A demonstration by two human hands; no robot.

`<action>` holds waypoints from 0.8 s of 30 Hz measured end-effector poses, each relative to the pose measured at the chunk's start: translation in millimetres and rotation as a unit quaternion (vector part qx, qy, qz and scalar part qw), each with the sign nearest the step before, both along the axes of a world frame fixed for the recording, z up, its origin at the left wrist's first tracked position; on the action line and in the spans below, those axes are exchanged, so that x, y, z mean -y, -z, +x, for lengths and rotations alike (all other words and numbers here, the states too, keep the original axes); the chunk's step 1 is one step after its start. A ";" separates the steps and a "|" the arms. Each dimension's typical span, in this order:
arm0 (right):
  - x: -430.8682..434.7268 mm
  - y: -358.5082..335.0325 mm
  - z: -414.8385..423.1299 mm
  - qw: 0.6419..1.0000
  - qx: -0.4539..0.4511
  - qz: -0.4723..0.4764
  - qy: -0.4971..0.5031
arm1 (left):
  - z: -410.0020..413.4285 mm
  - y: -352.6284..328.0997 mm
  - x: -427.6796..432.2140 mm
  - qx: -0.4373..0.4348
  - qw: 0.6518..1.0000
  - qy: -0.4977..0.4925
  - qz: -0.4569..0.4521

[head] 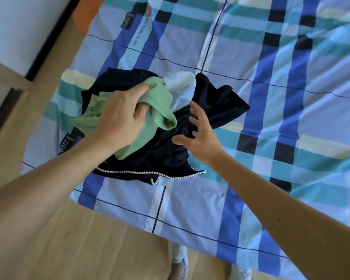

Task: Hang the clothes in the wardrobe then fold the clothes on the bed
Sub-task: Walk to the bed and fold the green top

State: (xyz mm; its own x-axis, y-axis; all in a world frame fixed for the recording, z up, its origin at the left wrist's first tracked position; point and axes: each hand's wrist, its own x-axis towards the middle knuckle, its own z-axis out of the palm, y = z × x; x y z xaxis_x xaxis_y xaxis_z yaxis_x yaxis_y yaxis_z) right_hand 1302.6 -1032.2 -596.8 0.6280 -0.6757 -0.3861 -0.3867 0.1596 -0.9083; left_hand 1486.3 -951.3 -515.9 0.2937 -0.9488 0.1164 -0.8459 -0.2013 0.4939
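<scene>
Clothes pile (164, 126) heaped near bed (190, 209) edge | left hand (119, 116) fisted on green garment (160, 104), likely separating it | right hand (198, 136) spread wide, fingers on dark garment (220, 102), probably pinning it

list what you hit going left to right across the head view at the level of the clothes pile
wooden floor → plaid bedsheet → left hand gripping the green garment → right hand open over the dark garment → more plaid bedsheet
</scene>
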 end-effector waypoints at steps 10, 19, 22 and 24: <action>45.0 -236.3 -60.5 0.983 0.170 -0.008 0.066 | -98.5 -209.9 67.2 -0.135 0.986 0.075 -0.069; 70.3 -508.3 -164.3 0.956 0.154 -0.221 0.116 | -195.2 -414.6 67.3 -0.141 0.979 0.099 -0.111; 69.2 -569.4 -184.1 0.948 0.118 -0.281 0.095 | -228.2 -447.9 62.5 -0.149 0.978 0.086 -0.121; 58.5 -607.8 -196.5 0.938 0.068 -0.335 0.051 | -246.4 -473.9 60.2 -0.184 0.971 0.077 -0.132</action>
